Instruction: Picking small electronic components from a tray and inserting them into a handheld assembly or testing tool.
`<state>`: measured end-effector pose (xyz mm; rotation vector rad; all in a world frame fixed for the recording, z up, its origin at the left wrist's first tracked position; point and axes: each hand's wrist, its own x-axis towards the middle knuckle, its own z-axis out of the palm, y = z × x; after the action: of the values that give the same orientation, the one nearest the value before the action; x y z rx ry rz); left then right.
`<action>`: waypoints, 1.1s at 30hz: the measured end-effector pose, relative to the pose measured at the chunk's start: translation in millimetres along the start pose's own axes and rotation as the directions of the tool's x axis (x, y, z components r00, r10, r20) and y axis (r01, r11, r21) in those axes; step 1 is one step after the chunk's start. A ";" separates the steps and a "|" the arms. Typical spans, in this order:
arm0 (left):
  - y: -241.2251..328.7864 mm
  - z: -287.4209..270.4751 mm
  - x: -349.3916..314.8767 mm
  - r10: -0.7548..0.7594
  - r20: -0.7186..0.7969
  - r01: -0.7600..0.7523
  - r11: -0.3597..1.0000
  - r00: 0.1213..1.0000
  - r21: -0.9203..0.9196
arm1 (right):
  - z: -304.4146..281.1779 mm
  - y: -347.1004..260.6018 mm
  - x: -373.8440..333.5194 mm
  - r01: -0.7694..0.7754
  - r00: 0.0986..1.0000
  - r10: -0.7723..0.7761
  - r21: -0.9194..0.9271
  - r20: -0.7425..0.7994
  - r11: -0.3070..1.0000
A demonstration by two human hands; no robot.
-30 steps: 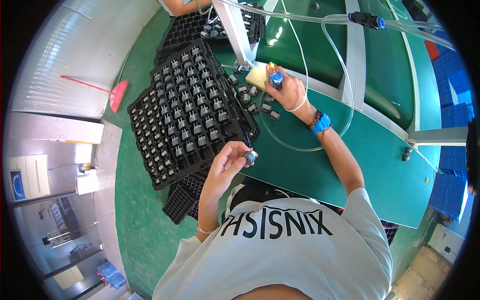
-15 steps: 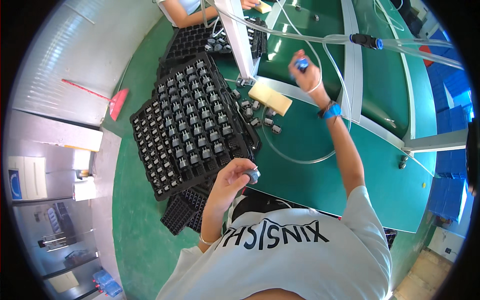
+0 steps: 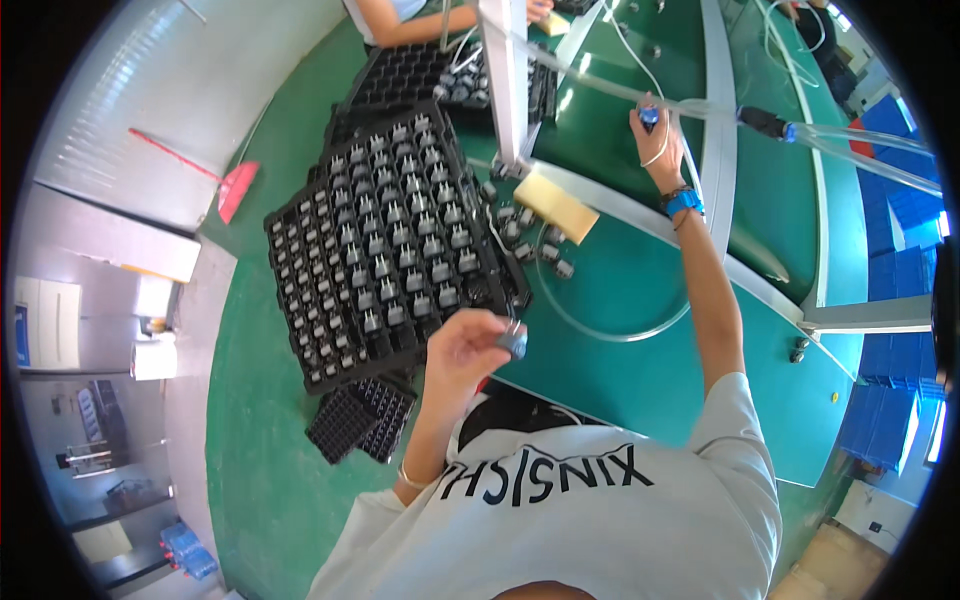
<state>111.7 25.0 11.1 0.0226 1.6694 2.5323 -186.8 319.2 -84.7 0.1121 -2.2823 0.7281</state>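
Observation:
My left hand pinches a small grey plug part between thumb and fingers, its metal prongs pointing up. It is just off the near right corner of a black tray filled with rows of similar pronged parts. My right hand reaches far over the green table, its fingers closed round a small blue object; most of that object is hidden. A pale yellow foam block lies between tray and right arm, with several loose grey parts beside it.
Clear tubing with a black-and-blue connector crosses above the table. A white post rises beyond the tray. Another person's arm is at the far left, near a second black tray. Smaller black trays sit low at left.
My right hand has moved farther away and to the right with the blue object. The left hand has turned the plug part so its prongs show. The whole view has shifted slightly.

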 end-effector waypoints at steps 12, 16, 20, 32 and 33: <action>-4.0 5.0 27.7 0.245 0.089 -0.251 0.966 0.965 0.056 | -118.7 -195.0 -113.9 -0.953 0.284 -0.199 0.255 0.938 -0.161; -10.4 7.3 24.7 0.274 0.117 -0.289 0.947 0.955 0.139 | -130.6 -195.9 -121.0 -0.937 0.348 -0.167 0.340 0.923 -0.077; -14.1 14.7 12.6 0.310 0.056 -0.315 0.928 0.949 0.201 | -144.0 -206.7 -126.1 -0.915 0.402 -0.154 0.401 0.903 -0.037; 19.4 -40.3 24.6 0.322 0.067 -0.132 0.186 0.944 0.974 | -60.5 -120.5 -85.8 -0.246 0.882 -0.056 0.559 0.468 0.792; 16.8 -42.0 25.6 0.292 0.078 -0.116 0.114 0.953 0.987 | -55.9 -122.0 -87.0 -0.219 0.890 -0.048 0.518 0.453 0.827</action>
<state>81.8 -17.5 8.7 0.2039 3.2408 0.9155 -53.9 235.9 -53.3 0.5004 -2.4299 1.5507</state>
